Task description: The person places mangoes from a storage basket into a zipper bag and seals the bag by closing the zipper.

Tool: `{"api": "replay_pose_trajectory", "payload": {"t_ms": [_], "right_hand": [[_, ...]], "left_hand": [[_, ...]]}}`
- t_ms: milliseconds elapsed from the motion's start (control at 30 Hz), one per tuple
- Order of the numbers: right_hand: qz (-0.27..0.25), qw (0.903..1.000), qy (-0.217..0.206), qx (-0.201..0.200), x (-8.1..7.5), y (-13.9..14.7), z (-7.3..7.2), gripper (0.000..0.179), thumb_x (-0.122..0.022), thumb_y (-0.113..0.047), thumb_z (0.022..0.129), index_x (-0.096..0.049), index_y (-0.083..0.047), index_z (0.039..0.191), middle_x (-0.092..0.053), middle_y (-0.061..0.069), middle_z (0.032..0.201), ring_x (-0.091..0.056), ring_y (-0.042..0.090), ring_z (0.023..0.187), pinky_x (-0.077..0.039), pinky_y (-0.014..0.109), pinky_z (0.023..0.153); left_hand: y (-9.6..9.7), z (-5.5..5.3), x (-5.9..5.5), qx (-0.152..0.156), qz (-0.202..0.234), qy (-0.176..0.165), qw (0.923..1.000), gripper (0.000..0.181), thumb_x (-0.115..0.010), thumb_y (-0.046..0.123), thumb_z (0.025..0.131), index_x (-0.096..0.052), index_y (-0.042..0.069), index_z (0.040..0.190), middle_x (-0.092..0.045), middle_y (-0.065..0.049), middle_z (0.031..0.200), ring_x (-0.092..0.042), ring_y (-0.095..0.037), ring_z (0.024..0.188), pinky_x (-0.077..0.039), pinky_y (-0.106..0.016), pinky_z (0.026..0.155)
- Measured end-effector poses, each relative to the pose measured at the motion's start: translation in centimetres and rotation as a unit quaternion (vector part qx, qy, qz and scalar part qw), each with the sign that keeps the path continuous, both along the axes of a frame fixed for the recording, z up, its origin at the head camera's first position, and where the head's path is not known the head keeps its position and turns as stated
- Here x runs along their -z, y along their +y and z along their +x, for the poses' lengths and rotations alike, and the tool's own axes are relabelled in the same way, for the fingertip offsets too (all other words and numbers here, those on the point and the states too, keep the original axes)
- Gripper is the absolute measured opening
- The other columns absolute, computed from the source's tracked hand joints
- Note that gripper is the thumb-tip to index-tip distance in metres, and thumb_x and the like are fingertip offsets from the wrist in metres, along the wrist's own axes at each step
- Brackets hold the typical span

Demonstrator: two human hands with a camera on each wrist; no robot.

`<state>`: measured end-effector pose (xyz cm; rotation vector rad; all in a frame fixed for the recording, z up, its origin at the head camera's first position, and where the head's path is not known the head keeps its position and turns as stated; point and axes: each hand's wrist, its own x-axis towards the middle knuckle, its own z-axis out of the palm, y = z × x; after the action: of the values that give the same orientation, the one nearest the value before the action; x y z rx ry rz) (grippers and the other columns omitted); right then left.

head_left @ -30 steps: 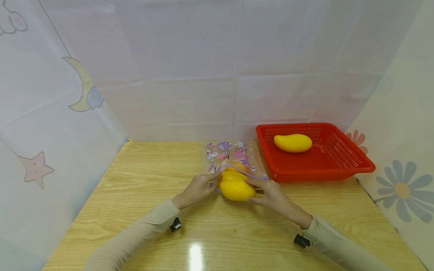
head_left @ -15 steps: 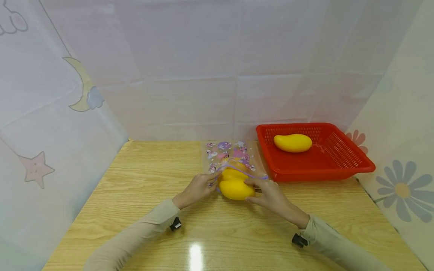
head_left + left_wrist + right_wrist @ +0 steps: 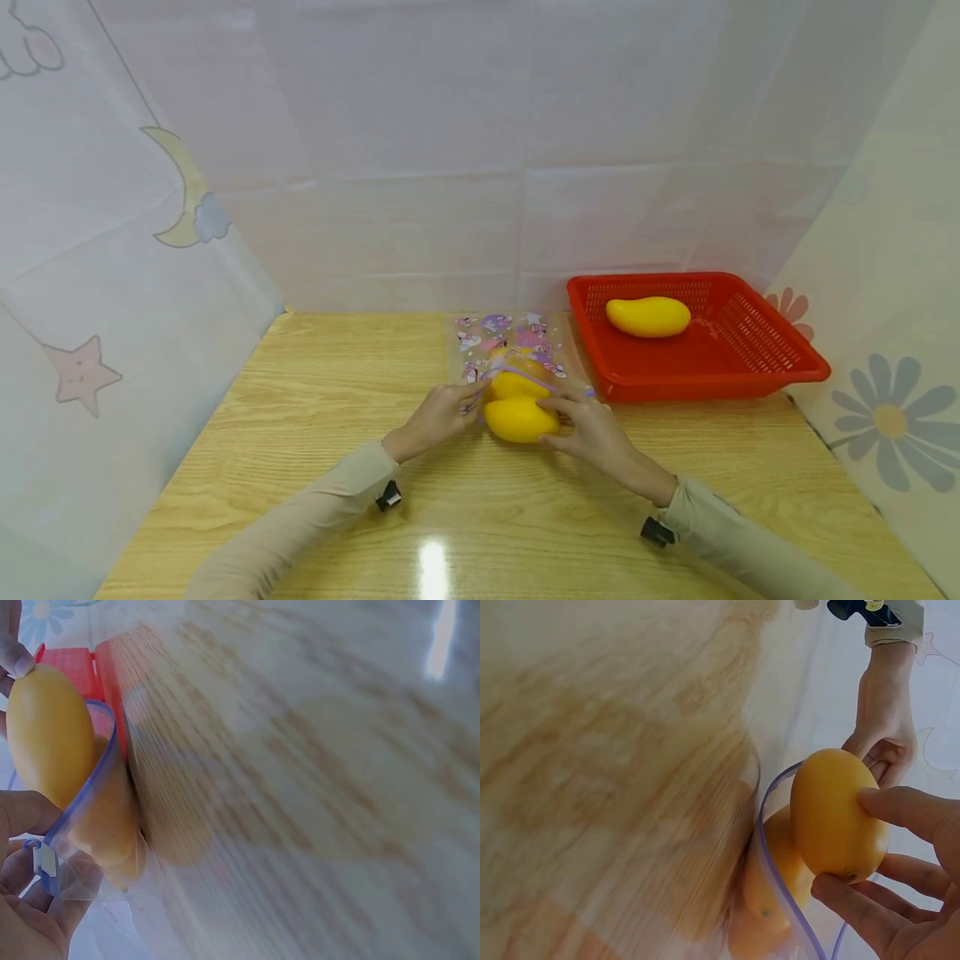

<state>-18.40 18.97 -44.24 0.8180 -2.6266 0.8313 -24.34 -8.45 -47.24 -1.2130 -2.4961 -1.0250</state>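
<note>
Slightly left of their place a second earlier, the right hand and the near mango had shifted together, while the left hand had stayed where it was. Thumb and fingers of the right hand held that mango by its right end, the grip only as wide as the fruit. It was at the open mouth of a clear printed bag, whose purple rim arched over a second mango just beyond it (whether the two touched, I could not tell). Pinched between left thumb and fingers was the left side of the rim, with a small white slider beside them. Farther right, a red basket stood on the wooden table, and another mango lay in its far left part.
</note>
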Motion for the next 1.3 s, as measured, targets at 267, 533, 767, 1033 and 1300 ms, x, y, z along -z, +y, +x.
{"api": "replay_pose_trajectory", "payload": {"t_ms": [267,533,767,1033,1300], "right_hand": [[0.002,1.0000,0.001,0.005,0.3,-0.4,0.0,0.048,-0.088,-0.016,0.074,-0.072,-0.001,0.116,-0.064,0.022,0.121,-0.071,0.024,0.085,-0.059,0.032,0.069],[0.018,0.9989,0.038,0.023,0.4,-0.8,-0.2,0.048,-0.090,-0.017,0.073,-0.072,-0.001,0.114,-0.067,0.016,0.116,-0.069,0.019,0.079,-0.058,0.029,0.065],[0.024,0.9969,0.071,0.025,0.3,-1.0,-0.5,0.049,-0.091,-0.017,0.070,-0.073,0.001,0.112,-0.066,0.020,0.121,-0.065,0.017,0.072,-0.054,0.024,0.060],[0.038,0.9944,0.096,0.022,0.5,-1.0,-0.8,0.048,-0.092,-0.016,0.068,-0.074,0.001,0.109,-0.069,0.018,0.115,-0.065,0.017,0.072,-0.055,0.027,0.061],[0.050,0.9942,0.091,0.030,0.7,-1.1,-0.8,0.043,-0.092,-0.016,0.068,-0.073,0.000,0.102,-0.061,0.029,0.125,-0.067,0.021,0.074,-0.057,0.031,0.061]], "left_hand": [[0.0,0.0,0.0,-0.001,-0.002,0.011,0.9999,0.052,-0.070,-0.007,0.087,-0.053,-0.006,0.137,-0.069,-0.009,0.080,-0.032,0.001,0.046,-0.039,-0.015,0.044],[0.0,0.1,-0.1,0.001,0.000,0.012,0.9999,0.055,-0.070,-0.007,0.087,-0.052,-0.004,0.139,-0.068,-0.005,0.078,-0.032,0.001,0.046,-0.038,-0.014,0.044],[0.0,0.1,-0.2,-0.004,-0.005,0.000,1.0000,0.056,-0.070,-0.007,0.086,-0.052,-0.002,0.139,-0.063,-0.001,0.072,-0.029,0.001,0.045,-0.035,-0.014,0.044],[0.1,0.0,-0.1,-0.008,-0.008,-0.006,0.9999,0.055,-0.070,-0.006,0.086,-0.053,-0.003,0.138,-0.063,-0.001,0.072,-0.029,0.001,0.044,-0.035,-0.014,0.043],[0.1,0.0,0.1,-0.005,-0.006,0.000,1.0000,0.055,-0.071,-0.007,0.086,-0.054,-0.003,0.138,-0.058,0.001,0.066,-0.027,0.002,0.044,-0.034,-0.015,0.043]]}}
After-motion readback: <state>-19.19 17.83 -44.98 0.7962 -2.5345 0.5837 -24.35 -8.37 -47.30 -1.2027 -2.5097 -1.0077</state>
